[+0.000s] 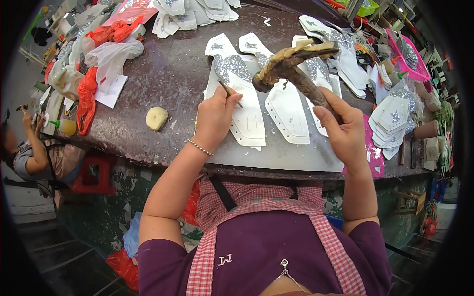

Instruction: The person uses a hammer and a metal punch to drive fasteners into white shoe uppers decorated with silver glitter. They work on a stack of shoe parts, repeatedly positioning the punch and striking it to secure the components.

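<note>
My right hand [345, 129] is closed around the handle of a worn hammer [305, 81], whose head is raised above the work and wrapped in something tattered and brownish. My left hand [216, 117] pinches a thin metal punch [225, 88], held tilted over a white shoe upper piece [248, 123] with silver glitter and a star. Small holes run along that piece's edge. Beside it lies a similar white upper piece [290, 114], also with holes, and a third sits partly hidden behind the hammer and my right hand. They rest on a pale board [224, 157].
A round cream-coloured lump [157, 119] lies left of the board on the dark table [180, 69]. Stacked white pieces [183, 17] stand at the back, more glitter pieces [393, 118] at right. A pink basket [412, 56], red bags [88, 96] and a seated person [42, 153] flank the table.
</note>
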Demonstrator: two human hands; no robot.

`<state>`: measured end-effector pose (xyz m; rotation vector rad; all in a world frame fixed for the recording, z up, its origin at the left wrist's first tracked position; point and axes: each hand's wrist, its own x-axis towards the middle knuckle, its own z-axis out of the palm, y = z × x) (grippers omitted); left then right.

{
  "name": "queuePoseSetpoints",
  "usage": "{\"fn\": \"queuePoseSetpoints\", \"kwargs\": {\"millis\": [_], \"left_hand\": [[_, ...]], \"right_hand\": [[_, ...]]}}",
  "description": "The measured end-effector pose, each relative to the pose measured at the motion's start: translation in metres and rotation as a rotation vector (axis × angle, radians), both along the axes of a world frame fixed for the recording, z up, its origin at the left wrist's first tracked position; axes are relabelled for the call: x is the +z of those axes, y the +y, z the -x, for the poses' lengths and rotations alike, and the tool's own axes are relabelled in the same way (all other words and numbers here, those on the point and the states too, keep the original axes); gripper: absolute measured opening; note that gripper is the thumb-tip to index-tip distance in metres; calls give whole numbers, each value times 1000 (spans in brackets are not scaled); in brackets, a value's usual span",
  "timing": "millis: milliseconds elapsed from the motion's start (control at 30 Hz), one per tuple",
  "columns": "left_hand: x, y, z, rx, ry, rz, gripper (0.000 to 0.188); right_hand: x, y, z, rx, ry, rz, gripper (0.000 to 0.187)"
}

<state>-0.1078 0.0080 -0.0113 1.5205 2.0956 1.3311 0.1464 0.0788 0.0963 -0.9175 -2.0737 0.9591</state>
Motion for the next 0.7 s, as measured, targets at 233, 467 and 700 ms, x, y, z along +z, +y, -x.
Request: {"fn": "queuePoseSetpoints", "kwargs": {"millis": [233, 467, 700], "left_hand": [[2, -4, 0, -16, 63, -20, 18], [16, -1, -8, -149, 247, -16, 16], [8, 4, -8, 33, -379, 3, 15]], "right_hand": [[-5, 2, 3, 25, 64, 50, 35], [2, 4, 20, 85, 282, -174, 36], [11, 12, -25, -46, -64, -161, 37]]}}
